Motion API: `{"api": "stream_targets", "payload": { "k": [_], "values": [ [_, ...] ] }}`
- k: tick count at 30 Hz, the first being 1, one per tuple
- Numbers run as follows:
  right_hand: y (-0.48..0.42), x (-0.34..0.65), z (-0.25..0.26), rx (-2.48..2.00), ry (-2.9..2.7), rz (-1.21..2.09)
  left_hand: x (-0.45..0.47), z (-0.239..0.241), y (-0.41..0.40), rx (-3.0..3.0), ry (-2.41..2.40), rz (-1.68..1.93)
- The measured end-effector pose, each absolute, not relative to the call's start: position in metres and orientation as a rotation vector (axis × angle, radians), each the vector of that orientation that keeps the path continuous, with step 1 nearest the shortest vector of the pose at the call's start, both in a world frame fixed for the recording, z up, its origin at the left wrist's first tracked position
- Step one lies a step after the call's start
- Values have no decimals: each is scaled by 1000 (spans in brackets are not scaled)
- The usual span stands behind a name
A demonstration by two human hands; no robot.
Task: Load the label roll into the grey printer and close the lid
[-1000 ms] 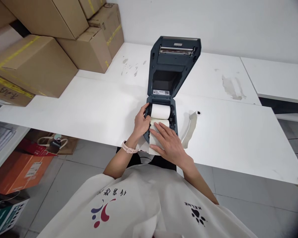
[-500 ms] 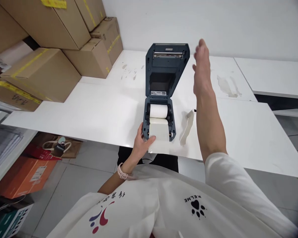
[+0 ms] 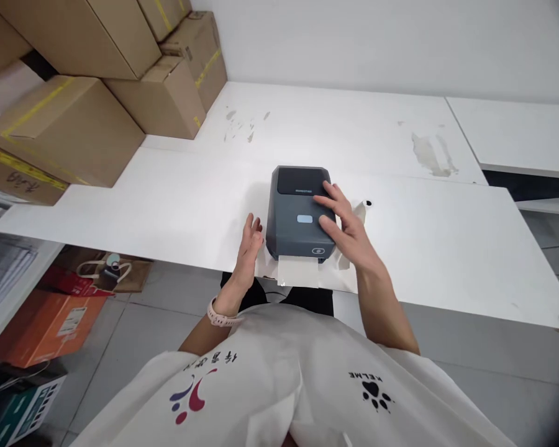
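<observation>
A dark grey label printer stands near the front edge of the white table, its lid down. From its front slot a strip of white label paper hangs out over the table edge. My right hand lies on the right side of the lid with its fingers spread. Just left of the printer, my left hand is held upright with its fingers stretched, apart from the casing and holding nothing. A loose curled piece of paper lies to the printer's right, partly behind my right hand. The paper roll inside is hidden.
Cardboard boxes with yellow tape are stacked at the left end of the white table. A white wall stands behind. On the floor at left are an orange box and a paper bag.
The printer's lid has swung from raised to down, covering the paper roll. My right hand has come down onto the lid; my left hand has let go of the paper and moved left.
</observation>
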State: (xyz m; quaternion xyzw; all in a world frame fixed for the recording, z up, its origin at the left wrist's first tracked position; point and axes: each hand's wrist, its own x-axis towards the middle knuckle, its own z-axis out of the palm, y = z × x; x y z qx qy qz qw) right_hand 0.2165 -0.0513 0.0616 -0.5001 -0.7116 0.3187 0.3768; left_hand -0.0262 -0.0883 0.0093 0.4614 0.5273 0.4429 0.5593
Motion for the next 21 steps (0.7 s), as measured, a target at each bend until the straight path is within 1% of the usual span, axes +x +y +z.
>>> {"api": "stream_targets", "payload": {
  "k": [5, 9, 14, 21],
  "values": [
    [-61, 207, 22, -1347, -1481, 1056, -9, 29, -76, 1098, 1230, 974],
    [-64, 209, 7, -1341, -1364, 1350, -10, 26, -77, 1078, 1214, 921],
    [-69, 210, 6, -1338, -1451, 1337, -15, 8, -79, 1170, 1157, 944],
    [-65, 203, 6, -1257, -1162, 1439, -10, -4, -80, 1193, 1187, 1071]
  ]
}}
